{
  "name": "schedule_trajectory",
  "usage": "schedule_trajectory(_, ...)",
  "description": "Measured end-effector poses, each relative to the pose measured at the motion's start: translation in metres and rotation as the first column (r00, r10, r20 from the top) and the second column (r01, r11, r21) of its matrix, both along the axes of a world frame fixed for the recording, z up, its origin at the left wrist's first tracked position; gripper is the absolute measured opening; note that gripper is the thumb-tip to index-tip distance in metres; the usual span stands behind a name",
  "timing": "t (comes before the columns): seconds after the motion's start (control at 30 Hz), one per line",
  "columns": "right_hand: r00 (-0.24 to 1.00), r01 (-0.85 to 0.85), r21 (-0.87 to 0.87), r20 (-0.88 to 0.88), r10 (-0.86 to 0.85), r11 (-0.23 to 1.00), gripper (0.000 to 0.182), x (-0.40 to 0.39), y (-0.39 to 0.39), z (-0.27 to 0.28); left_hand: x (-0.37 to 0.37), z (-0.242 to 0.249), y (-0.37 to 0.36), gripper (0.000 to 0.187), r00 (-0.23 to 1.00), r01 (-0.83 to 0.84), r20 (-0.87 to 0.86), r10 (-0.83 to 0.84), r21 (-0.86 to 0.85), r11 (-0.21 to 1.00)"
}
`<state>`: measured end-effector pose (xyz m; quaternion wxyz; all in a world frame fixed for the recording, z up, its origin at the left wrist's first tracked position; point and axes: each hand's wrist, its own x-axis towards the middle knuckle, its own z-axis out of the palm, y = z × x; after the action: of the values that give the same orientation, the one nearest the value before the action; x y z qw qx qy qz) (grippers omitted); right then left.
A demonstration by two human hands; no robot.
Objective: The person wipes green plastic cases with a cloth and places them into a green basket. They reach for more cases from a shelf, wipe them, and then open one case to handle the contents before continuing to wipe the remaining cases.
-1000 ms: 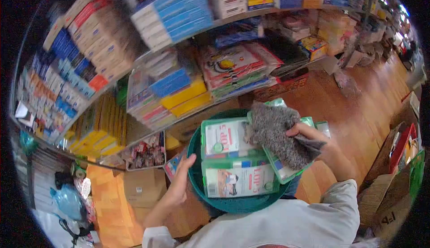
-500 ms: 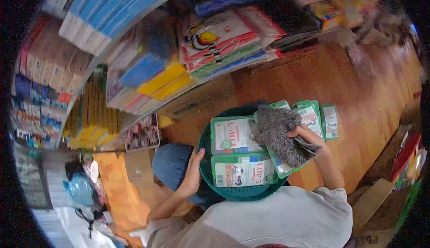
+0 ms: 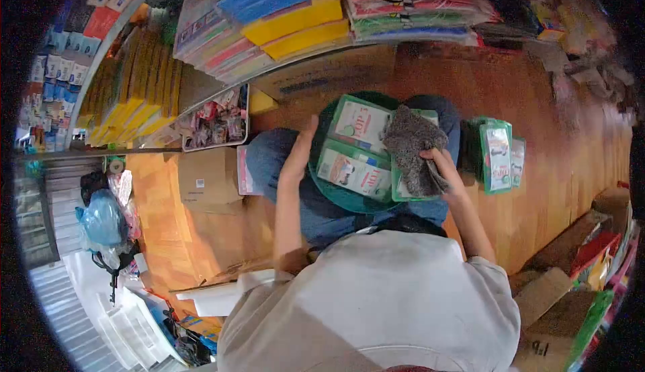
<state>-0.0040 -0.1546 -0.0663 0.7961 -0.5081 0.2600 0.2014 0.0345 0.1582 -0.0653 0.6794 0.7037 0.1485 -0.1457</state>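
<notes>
A round dark green basket [image 3: 323, 190] rests at my lap, between my jeans-clad legs. Green-edged packs with white labels [image 3: 355, 174] lie inside it. My right hand [image 3: 440, 167] grips a fuzzy grey cloth [image 3: 411, 145] over the packs on the basket's right side. At the basket's left edge my left hand [image 3: 297, 153] is upright, with its fingers extended and nothing held. More green packs [image 3: 498, 155] are stacked on the wooden floor to the right of my leg.
Shelves with yellow and blue stacks [image 3: 295, 26] run along the top. A cardboard box [image 3: 209, 178] and a tray of small packets [image 3: 216, 118] are at left. Open cartons [image 3: 544, 295] stand at lower right. A blue plastic bag [image 3: 104, 217] is at far left.
My view has shifted, showing more of my legs and the floor. My left hand has come off the basket's rim. Stacked packs at right now show clear of the basket.
</notes>
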Motion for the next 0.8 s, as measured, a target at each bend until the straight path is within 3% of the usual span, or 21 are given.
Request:
schedule_trajectory(0.03,0.999,-0.002,-0.044,0.035,0.004,0.999,0.036,-0.001,-0.001,-0.012,-0.002,-0.010,0.001,0.072,0.999,-0.005,-0.042,0.007,0.049,0.999)
schedule_trajectory(0.07,0.995,-0.084,0.020,0.047,0.083,0.996,0.034,0.002,-0.002,-0.014,-0.006,-0.014,-0.001,0.071,0.998,0.022,-0.059,-0.017,0.100,0.995)
schedule_trajectory(0.13,1.000,-0.019,-0.035,0.008,0.019,0.999,0.031,-0.001,0.001,-0.018,-0.016,-0.019,0.002,0.070,0.995,0.065,-0.084,-0.054,0.128,0.990)
schedule_trajectory(0.23,0.997,-0.029,-0.099,0.064,0.035,0.995,0.027,-0.010,0.004,-0.003,-0.033,-0.009,0.010,0.050,0.979,0.153,0.095,-0.180,0.241,0.958)
schedule_trajectory(0.27,0.992,-0.097,-0.170,0.066,0.110,0.981,0.028,-0.012,-0.004,-0.021,-0.043,0.003,-0.001,0.044,0.986,0.014,0.148,-0.073,0.368,0.930)
schedule_trajectory(0.33,0.972,-0.233,-0.253,-0.028,0.234,0.939,0.030,-0.016,-0.009,-0.039,-0.057,-0.001,0.001,0.044,0.968,0.011,0.217,-0.123,0.458,0.889)
schedule_trajectory(0.47,0.979,-0.204,-0.327,-0.081,0.187,0.923,0.034,-0.026,0.013,0.001,-0.084,0.001,-0.012,0.043,0.949,-0.068,0.292,-0.118,0.556,0.828)
schedule_trajectory(0.57,0.959,-0.282,-0.331,-0.060,0.278,0.901,0.034,-0.035,0.010,0.000,-0.097,-0.005,-0.020,0.042,0.925,-0.180,0.368,-0.090,0.635,0.751)
schedule_trajectory(0.67,0.923,-0.359,-0.380,-0.007,0.385,0.852,0.035,-0.045,0.011,-0.011,-0.102,-0.008,-0.023,0.040,0.928,-0.195,0.367,-0.060,0.618,0.762)
schedule_trajectory(0.8,0.947,-0.289,-0.355,0.032,0.321,0.889,0.039,-0.042,0.012,-0.022,-0.096,-0.040,-0.021,0.039,0.864,-0.264,0.504,-0.016,0.480,0.837)
